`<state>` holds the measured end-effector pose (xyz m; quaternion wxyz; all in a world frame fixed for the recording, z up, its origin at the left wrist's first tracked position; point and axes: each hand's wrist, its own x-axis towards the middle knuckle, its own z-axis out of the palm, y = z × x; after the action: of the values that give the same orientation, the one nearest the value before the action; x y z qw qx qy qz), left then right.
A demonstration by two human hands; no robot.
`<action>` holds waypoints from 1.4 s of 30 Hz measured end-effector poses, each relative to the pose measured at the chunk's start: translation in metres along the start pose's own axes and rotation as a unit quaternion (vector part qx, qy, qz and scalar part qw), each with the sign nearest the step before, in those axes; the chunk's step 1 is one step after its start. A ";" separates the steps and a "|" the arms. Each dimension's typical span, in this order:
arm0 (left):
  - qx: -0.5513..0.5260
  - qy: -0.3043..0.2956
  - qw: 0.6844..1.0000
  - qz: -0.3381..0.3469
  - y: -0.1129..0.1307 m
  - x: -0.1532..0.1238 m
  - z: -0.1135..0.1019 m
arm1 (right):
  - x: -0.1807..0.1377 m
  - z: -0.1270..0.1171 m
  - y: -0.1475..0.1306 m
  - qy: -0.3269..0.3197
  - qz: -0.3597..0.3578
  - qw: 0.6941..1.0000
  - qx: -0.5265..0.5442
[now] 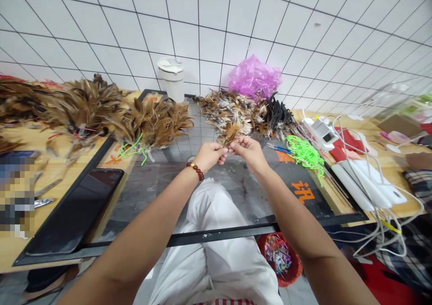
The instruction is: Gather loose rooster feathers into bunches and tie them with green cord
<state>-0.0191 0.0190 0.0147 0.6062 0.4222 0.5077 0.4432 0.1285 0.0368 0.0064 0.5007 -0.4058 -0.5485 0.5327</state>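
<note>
Over the black-framed, clear glass panel (151, 176), the left hand (209, 155) and the right hand (249, 152) are pinched narrow, close together, holding between them a small golden-brown feather tuft (230, 132) before the loose brown-and-white feather pile (229, 109).

Counted: 1 wht cup (171, 80) & 1 pink bag (255, 76), upper ctr; 2 hands (209, 155), mid; 1 red basket (296, 262), lower R; feathers (151, 121) too dense to be counted.
</note>
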 end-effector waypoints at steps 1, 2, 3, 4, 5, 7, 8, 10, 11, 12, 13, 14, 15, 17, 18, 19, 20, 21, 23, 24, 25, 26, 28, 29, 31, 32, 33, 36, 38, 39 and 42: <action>0.001 0.009 1.000 0.002 0.001 0.000 -0.001 | 0.002 -0.004 0.001 0.007 -0.009 1.000 -0.005; -0.011 0.018 1.000 0.003 0.001 0.000 -0.002 | 0.005 -0.009 0.003 0.022 -0.025 0.999 -0.021; -0.034 0.025 0.999 0.006 0.002 0.000 -0.003 | 0.007 -0.015 0.004 0.043 -0.044 0.997 -0.050; -0.064 0.031 0.997 0.008 0.002 0.000 -0.004 | 0.009 -0.022 0.005 0.065 -0.063 0.991 -0.095; -0.095 0.039 0.995 0.009 0.003 0.001 -0.005 | 0.011 -0.029 0.006 0.086 -0.078 0.982 -0.151; -0.153 0.055 0.987 0.014 0.004 0.002 -0.008 | 0.012 -0.039 0.008 0.106 -0.089 0.955 -0.261; -0.177 0.064 0.982 0.016 0.004 0.003 -0.009 | 0.012 -0.042 0.010 0.105 -0.090 0.942 -0.306; -0.210 0.079 0.974 0.018 0.005 0.005 -0.011 | 0.011 -0.042 0.013 0.089 -0.097 0.919 -0.372; -0.219 0.083 0.972 0.016 0.005 0.005 -0.012 | 0.011 -0.039 0.016 0.082 -0.106 0.908 -0.398; -0.225 0.086 0.970 0.014 0.005 0.006 -0.012 | 0.011 -0.035 0.018 0.074 -0.116 0.895 -0.424; -0.230 0.087 0.969 0.012 0.005 0.006 -0.012 | 0.012 -0.031 0.021 0.067 -0.127 0.881 -0.451; -0.234 0.086 0.968 0.011 0.005 0.006 -0.012 | 0.012 -0.026 0.023 0.058 -0.136 0.866 -0.477; -0.237 0.085 0.968 0.010 0.005 0.006 -0.012 | 0.013 -0.023 0.025 0.050 -0.143 0.854 -0.498; -0.241 0.083 0.967 0.011 0.005 0.005 -0.012 | 0.014 -0.020 0.025 0.046 -0.151 0.842 -0.516; -0.242 0.083 0.967 0.012 0.005 0.005 -0.011 | 0.013 -0.020 0.024 0.050 -0.155 0.841 -0.516; -0.242 0.083 0.967 0.012 0.005 0.005 -0.011 | 0.012 -0.021 0.021 0.055 -0.158 0.842 -0.513; -0.243 0.083 0.966 0.012 0.005 0.005 -0.011 | 0.010 -0.024 0.018 0.056 -0.161 0.842 -0.512; -0.244 0.084 0.966 0.013 0.005 0.005 -0.012 | 0.008 -0.027 0.014 0.054 -0.162 0.839 -0.516; -0.248 0.088 0.965 0.015 0.004 0.006 -0.012 | 0.003 -0.032 0.005 0.047 -0.162 0.829 -0.534; -0.249 0.091 0.964 0.016 0.003 0.007 -0.012 | 0.001 -0.034 0.001 0.050 -0.162 0.824 -0.540; -0.251 0.093 0.963 0.018 0.003 0.008 -0.013 | -0.001 -0.036 -0.002 0.058 -0.163 0.821 -0.544; -0.251 0.094 0.963 0.019 0.002 0.008 -0.013 | -0.002 -0.036 -0.004 0.067 -0.163 0.820 -0.545; -0.252 0.094 0.963 0.022 0.001 0.009 -0.013 | -0.002 -0.035 -0.005 0.077 -0.156 0.820 -0.545; -0.252 0.095 0.963 0.025 0.001 0.009 -0.012 | -0.001 -0.034 -0.004 0.075 -0.146 0.820 -0.547; -0.251 0.097 0.963 0.027 0.001 0.009 -0.011 | 0.002 -0.032 0.001 0.062 -0.121 0.821 -0.555; -0.250 0.098 0.963 0.026 0.001 0.009 -0.011 | 0.004 -0.032 0.004 0.053 -0.111 0.821 -0.558; -0.249 0.099 0.963 0.026 0.001 0.008 -0.011 | 0.005 -0.031 0.007 0.044 -0.106 0.822 -0.558; -0.249 0.097 0.963 0.026 0.002 0.007 -0.011 | 0.009 -0.031 0.014 0.037 -0.118 0.842 -0.526; -0.249 0.096 0.963 0.026 0.002 0.007 -0.011 | 0.010 -0.030 0.015 0.053 -0.107 0.879 -0.461; -0.248 0.095 0.964 0.024 0.002 0.007 -0.011 | 0.011 -0.029 0.014 0.058 -0.092 0.903 -0.416; -0.242 0.089 0.966 0.025 0.001 0.008 -0.011 | 0.011 -0.023 0.010 0.058 -0.042 0.964 -0.255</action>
<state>-0.0295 0.0273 0.0121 0.6314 0.2346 0.4269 0.6033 0.1482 0.0530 -0.0042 0.4340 -0.5268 -0.6525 0.3292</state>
